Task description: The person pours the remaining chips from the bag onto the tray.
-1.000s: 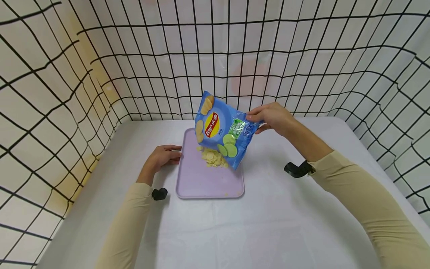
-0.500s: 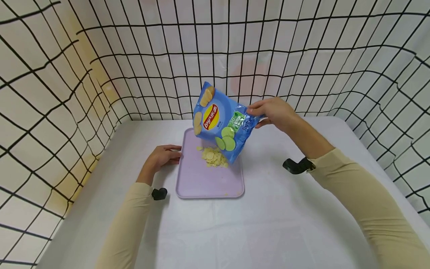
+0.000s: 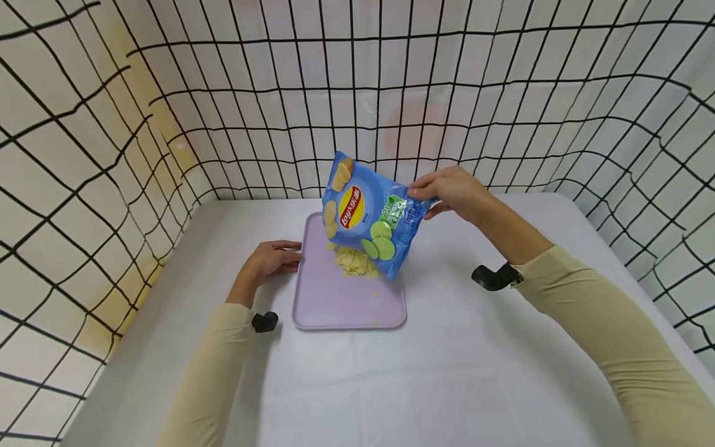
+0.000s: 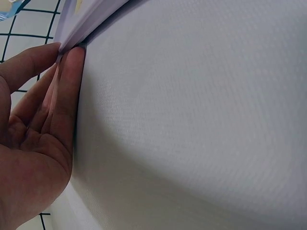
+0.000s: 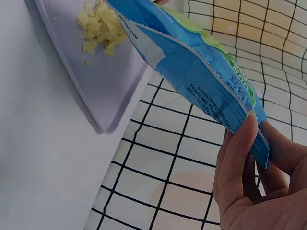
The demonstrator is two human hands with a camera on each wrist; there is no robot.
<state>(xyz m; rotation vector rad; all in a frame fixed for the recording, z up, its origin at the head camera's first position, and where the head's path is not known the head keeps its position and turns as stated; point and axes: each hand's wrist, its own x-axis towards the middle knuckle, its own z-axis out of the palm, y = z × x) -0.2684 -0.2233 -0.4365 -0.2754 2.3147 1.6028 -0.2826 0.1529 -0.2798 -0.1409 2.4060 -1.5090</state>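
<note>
My right hand pinches one end of a blue potato chip bag between thumb and fingers. The bag hangs tilted over a light purple tray, its far lower end toward the left. On the tray lies a heap of pale yellow potato chips, partly hidden by the bag in the head view; the right wrist view shows the chips more fully. At the tray's left edge, my left hand holds the rim between thumb and fingers, as the left wrist view shows at the tray corner.
A white-covered table lies under the tray. Black wire mesh stands along the back and both sides. Small crumbs dot the tray's front part. Black wrist cameras stick out from both sleeves.
The chip bag rose with my right hand, then came back down over the tray. Another crumb shows on the tray's front part. My left hand has stayed at the rim.
</note>
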